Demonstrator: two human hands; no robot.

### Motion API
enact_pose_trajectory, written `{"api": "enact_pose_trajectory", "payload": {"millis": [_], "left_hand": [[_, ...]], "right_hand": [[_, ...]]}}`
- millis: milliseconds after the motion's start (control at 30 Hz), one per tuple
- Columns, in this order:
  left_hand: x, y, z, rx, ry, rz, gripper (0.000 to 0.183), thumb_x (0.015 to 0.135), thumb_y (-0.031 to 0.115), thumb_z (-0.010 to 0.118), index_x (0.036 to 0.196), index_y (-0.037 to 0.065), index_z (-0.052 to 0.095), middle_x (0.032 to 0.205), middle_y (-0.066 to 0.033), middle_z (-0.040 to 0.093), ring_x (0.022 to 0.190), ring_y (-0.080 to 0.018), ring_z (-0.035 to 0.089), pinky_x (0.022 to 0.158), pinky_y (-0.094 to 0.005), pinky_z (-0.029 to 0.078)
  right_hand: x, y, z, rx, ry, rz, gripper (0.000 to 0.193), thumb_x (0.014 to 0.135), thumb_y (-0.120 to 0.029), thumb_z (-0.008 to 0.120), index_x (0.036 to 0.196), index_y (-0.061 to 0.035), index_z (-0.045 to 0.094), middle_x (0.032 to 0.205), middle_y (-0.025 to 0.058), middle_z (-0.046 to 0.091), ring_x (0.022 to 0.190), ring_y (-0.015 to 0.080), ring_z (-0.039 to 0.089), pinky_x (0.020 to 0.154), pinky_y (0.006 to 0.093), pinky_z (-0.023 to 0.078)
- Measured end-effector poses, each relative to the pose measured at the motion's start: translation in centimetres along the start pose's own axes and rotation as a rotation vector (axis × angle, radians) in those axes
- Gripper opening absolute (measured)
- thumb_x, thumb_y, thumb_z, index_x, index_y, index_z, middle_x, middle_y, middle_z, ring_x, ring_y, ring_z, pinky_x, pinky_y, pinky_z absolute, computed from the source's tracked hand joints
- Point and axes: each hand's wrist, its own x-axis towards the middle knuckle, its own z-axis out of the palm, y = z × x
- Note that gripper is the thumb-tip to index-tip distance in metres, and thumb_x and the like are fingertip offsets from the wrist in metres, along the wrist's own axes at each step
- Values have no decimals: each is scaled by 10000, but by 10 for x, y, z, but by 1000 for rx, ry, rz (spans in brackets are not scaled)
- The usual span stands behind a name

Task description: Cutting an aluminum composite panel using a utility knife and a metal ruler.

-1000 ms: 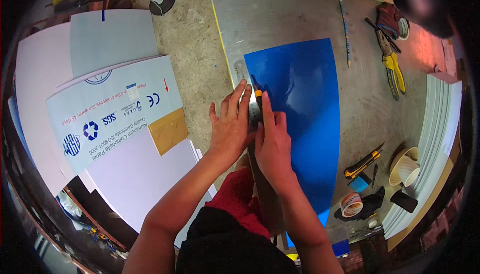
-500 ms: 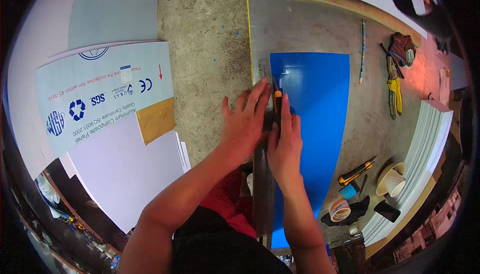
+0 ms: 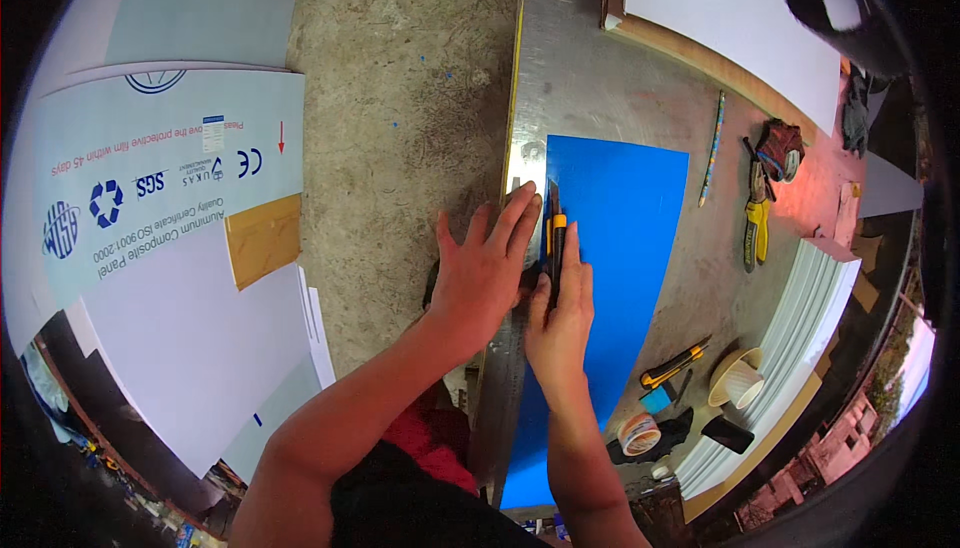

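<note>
A blue flat panel (image 3: 622, 248) lies lengthwise on a grey metal-topped table, near its left edge. My right hand (image 3: 562, 323) is closed around a black and yellow utility knife (image 3: 559, 248), above the panel's left side. The knife's blade points away from me, close to the panel's left edge. My left hand (image 3: 475, 283) reaches over the table edge just left of the knife. Its fingers are stretched and partly spread, with the fingertips down beside the panel's edge. Shine and my hand obscure what lies directly under those fingertips.
On the table to the right are a pencil (image 3: 713, 148), yellow-handled pliers (image 3: 756, 228), another utility knife (image 3: 675, 363), a tape roll (image 3: 638, 435), a cup (image 3: 740, 385) and stacked white strips (image 3: 785, 333). Printed composite sheets (image 3: 165, 158) stand left, beyond concrete floor (image 3: 400, 78).
The view has shifted and turned slightly. My right hand has tilted, showing more of the knife, which stays near the panel's left edge. My left hand keeps about the same place beside it.
</note>
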Motion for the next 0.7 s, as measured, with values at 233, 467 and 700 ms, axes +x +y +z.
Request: {"api": "enact_pose_trajectory", "payload": {"millis": [233, 467, 700], "left_hand": [[2, -2, 3, 10, 30, 21, 855, 877, 255, 753, 1620, 86, 365, 1706, -13, 257, 1327, -315, 528, 1086, -730, 392], [0, -5, 1, -65, 9, 26, 830, 900, 283, 729, 1620, 80, 370, 1708, -20, 258, 1329, -320, 521, 1081, -741, 379], [2, -6, 2, -75, -5, 22, 825, 905, 296, 727, 1619, 82, 374, 1710, -9, 247, 1340, -322, 509, 1086, -748, 372]], "right_hand": [[0, -3, 0, -58, 18, -20, 697, 968, 77, 566, 1628, -12, 359, 1091, 222, 570, 914, 330, 599, 799, 401, 530], [1, -5, 2, -79, 2, 4, 708, 958, 95, 542, 1631, -21, 353, 1114, 208, 582, 917, 319, 598, 800, 392, 522], [3, -12, 1, -81, -15, 50, 699, 955, 102, 542, 1621, 0, 360, 1129, 217, 584, 939, 331, 606, 822, 393, 527]]}}
